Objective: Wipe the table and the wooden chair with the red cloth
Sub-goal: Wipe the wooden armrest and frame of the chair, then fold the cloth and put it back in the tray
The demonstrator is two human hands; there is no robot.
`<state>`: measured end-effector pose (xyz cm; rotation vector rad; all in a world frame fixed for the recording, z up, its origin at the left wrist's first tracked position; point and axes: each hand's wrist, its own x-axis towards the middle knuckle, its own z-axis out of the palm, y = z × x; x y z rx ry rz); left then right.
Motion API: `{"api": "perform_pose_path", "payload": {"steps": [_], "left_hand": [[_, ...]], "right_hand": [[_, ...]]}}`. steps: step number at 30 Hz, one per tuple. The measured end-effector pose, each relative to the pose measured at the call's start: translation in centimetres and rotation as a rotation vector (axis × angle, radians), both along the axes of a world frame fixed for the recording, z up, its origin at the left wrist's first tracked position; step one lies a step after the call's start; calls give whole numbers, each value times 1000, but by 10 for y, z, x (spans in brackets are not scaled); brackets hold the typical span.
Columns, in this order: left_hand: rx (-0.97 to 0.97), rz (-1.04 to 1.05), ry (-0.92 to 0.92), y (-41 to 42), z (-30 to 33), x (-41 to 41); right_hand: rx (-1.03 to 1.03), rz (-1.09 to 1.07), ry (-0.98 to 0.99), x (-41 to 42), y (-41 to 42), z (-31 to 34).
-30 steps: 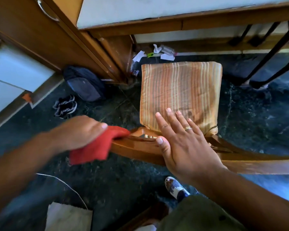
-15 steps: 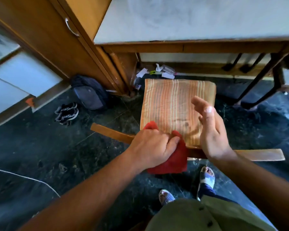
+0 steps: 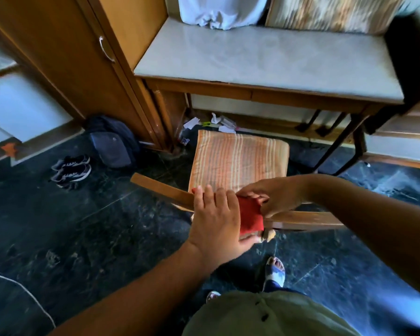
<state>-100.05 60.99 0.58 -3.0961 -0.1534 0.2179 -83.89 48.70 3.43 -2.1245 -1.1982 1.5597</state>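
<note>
Since half a second ago my right hand (image 3: 274, 197) has dropped from above the striped orange cushion (image 3: 238, 161) onto the soft red cloth (image 3: 250, 218); it now pinches the cloth's right edge. My left hand (image 3: 216, 219) clamps the cloth over the top rail of the brown wooden chair (image 3: 160, 187), fingers above, thumb beneath. The rail's long axis runs left to right; bare rail extends both ways, my right hand nearer the right stretch. The pale-topped wooden table (image 3: 264, 61) stands beyond. No legible writing.

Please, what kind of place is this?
Probably a lived-in room of a home: a wooden cupboard, a white-topped table, and shoes beside a backpack on the dark stone floor.
</note>
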Motion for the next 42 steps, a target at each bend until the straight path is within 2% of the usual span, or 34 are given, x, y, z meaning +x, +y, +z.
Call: {"api": "perform_pose_path", "payload": {"steps": [2,5,10,13,15,17,21,24,27,31,35,39,42], "left_hand": [[-56,-84,-106,12,9,8],[-287,-226,-207,47,35,21],[-772,-23,-244,96,78,53],[-868,31,-266,106,83,76],[-1002,101,-255,95,76,89],[-1085,199,-271,72,65,107],[-1097,307,-358,5,45,152],[-1025,159,-312,-53,41,191],[-1001,25,-249,-120,42,247],[-1165,-36,-155,-197,45,321],[-1330,-32,-125,-252,53,375],[-1270,-49,-138,-286,68,421],[-1070,-165,-66,-289,84,464]], "right_hand": [[-48,-58,70,5,2,1],[11,-161,129,5,0,1],[357,-514,109,5,-3,10],[512,-546,-111,18,-12,25],[532,-535,-287,33,-23,34],[490,-492,-373,51,-40,42],[307,-346,-479,95,-92,47],[200,-301,-608,138,-148,41],[136,-333,-556,181,-225,28],[221,-493,-210,227,-313,15],[337,-573,-138,256,-356,11],[397,-667,-249,277,-369,-1],[407,-695,-448,318,-394,-4]]}}
